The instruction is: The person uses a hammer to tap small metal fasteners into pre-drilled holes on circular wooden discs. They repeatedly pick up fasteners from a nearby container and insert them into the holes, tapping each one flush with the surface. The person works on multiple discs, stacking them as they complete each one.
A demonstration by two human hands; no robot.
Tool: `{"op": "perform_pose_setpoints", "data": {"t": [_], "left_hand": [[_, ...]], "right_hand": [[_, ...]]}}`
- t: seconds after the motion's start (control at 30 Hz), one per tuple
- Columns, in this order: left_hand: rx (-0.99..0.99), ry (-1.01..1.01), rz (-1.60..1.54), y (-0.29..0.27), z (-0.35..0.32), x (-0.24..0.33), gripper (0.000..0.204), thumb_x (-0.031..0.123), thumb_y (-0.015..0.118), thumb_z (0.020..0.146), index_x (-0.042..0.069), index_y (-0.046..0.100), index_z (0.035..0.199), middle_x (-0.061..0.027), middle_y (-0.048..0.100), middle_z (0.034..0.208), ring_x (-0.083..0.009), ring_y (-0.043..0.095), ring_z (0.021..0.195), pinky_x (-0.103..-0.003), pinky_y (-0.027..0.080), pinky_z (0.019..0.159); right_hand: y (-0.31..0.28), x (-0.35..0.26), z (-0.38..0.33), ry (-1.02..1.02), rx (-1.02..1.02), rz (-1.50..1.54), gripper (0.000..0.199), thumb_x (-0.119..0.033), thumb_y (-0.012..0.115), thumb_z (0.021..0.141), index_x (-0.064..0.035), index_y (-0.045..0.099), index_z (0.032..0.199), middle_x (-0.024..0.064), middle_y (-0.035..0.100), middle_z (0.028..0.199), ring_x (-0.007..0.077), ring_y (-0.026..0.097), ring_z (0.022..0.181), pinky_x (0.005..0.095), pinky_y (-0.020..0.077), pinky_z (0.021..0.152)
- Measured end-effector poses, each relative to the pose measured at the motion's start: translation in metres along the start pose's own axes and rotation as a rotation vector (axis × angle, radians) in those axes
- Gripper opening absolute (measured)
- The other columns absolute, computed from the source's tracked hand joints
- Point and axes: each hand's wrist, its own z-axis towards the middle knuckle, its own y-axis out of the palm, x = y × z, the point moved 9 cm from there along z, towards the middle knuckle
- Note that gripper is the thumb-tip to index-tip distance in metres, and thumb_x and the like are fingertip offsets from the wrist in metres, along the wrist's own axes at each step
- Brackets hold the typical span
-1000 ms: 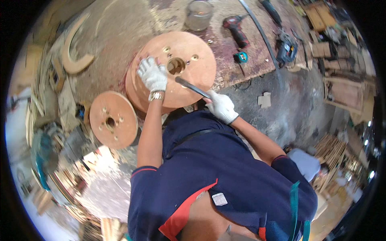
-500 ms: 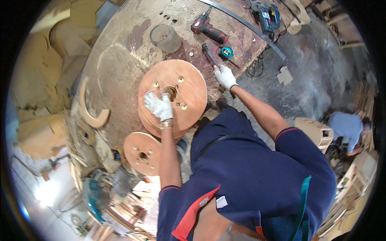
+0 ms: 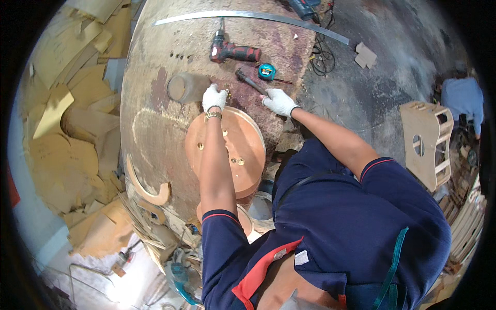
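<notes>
My right hand, in a white knitted glove, grips a hammer by its handle, head pointing away to the upper left. My left hand, also gloved, is past the far edge of a round plywood disc. Its fingers are curled together beside small brass-coloured fittings on the bench; what they hold, if anything, is too small to name. Several brass-coloured fittings sit in holes in the disc, and my left forearm covers part of it. Close by my left hand a cloudy jar lies tilted or stands.
A cordless drill, a teal tape measure and a long metal ruler lie on the worn bench. A curved wooden piece rests at the left. Someone in blue crouches far right, near a wooden frame.
My left hand has left the disc's middle and reached beyond its far edge to the small fittings. The hammer stays in my right hand. The whole view has shifted.
</notes>
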Motion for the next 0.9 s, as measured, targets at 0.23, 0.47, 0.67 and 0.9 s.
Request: {"op": "perform_pose_setpoints", "data": {"t": [0.23,0.47,0.67,0.9], "left_hand": [[-0.006,0.03,0.008,0.029,0.034,-0.014,0.029,0.024,0.072,0.076,0.005,0.07,0.098,-0.02,0.073,0.101,-0.0383,0.07,0.101,-0.044,0.054,0.089],[0.322,0.162,-0.078,-0.05,-0.014,0.034,0.021,0.023,0.066,0.074,0.007,0.075,0.085,-0.0222,0.071,0.085,-0.0409,0.068,0.08,-0.05,0.053,0.074],[0.589,-0.05,-0.509,-0.097,-0.171,-0.017,0.021,0.019,0.076,0.081,0.0,0.077,0.091,-0.0105,0.063,0.063,-0.0164,0.059,0.059,-0.034,0.046,0.06],[0.632,-0.585,-0.858,-0.024,-0.332,-0.166,0.019,0.014,0.078,0.085,-0.003,0.077,0.092,-0.0102,0.071,0.07,-0.0098,0.058,0.063,-0.03,0.046,0.06]], "right_hand": [[-0.002,-0.002,-0.003,0.0,0.004,0.045,0.044,-0.042,0.06,0.096,0.002,0.064,0.093,0.03,0.066,0.088,0.0474,0.066,0.086,0.0518,0.0495,0.076],[0.005,0.006,0.003,-0.133,0.06,-0.021,0.047,-0.044,0.059,0.097,0.0033,0.064,0.095,0.0309,0.066,0.09,0.0468,0.067,0.09,0.051,0.0505,0.079],[0.002,0.008,0.009,-0.038,0.064,-0.069,0.043,-0.04,0.062,0.098,0.0028,0.068,0.097,0.0235,0.067,0.079,0.0363,0.068,0.076,0.046,0.0503,0.072],[0.006,0.003,0.012,-0.07,0.003,-0.159,0.042,-0.037,0.062,0.098,0.0028,0.065,0.087,0.0191,0.062,0.07,0.0284,0.06,0.065,0.0431,0.0458,0.065]]}}
